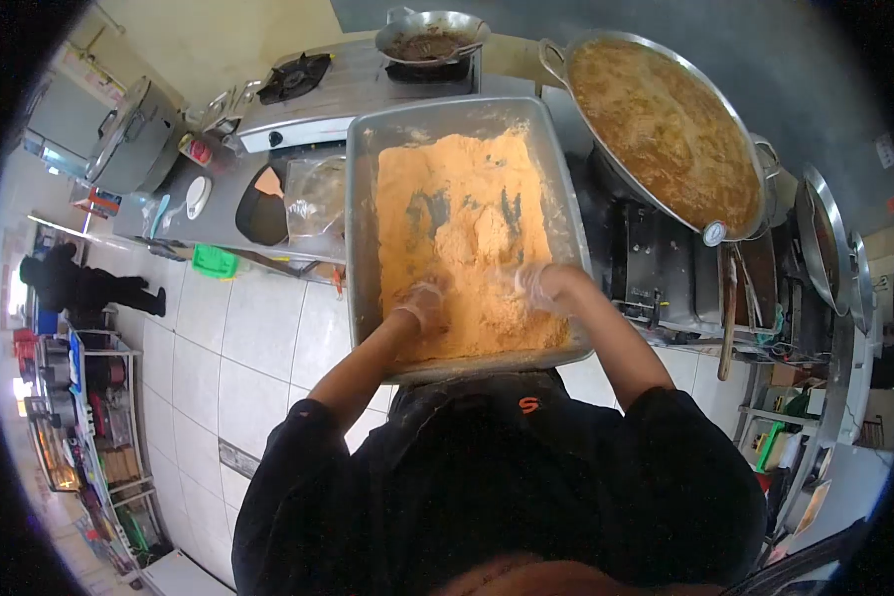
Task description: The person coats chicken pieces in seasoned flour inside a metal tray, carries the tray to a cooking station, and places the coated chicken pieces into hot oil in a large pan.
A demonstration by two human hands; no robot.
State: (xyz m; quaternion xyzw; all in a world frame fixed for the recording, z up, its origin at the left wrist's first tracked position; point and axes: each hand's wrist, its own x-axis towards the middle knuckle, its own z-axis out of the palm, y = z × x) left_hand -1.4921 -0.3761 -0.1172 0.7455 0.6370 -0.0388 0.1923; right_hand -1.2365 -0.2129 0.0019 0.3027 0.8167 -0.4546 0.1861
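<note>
A deep grey tub [365,199] stands before me, holding a layer of orange breading flour [447,164]. Flour-coated pieces [477,236] lie heaped near its middle; what they are under the coating does not show. Both my hands wear clear plastic gloves and reach into the tub. Low on the left side, my left hand [425,304] touches the flour, its fingers hidden by powder. On the right, my right hand [536,286] is beside another coated mound [507,316]; its fingers are blurred and dusted over.
A wide pan of bubbling oil [666,129], with a round thermometer [714,233] at its rim, sits right of the tub. Behind is a wok [429,45] on a stove. A counter [194,223] with a large pot [139,139] runs left. Another person [89,283] stands far left.
</note>
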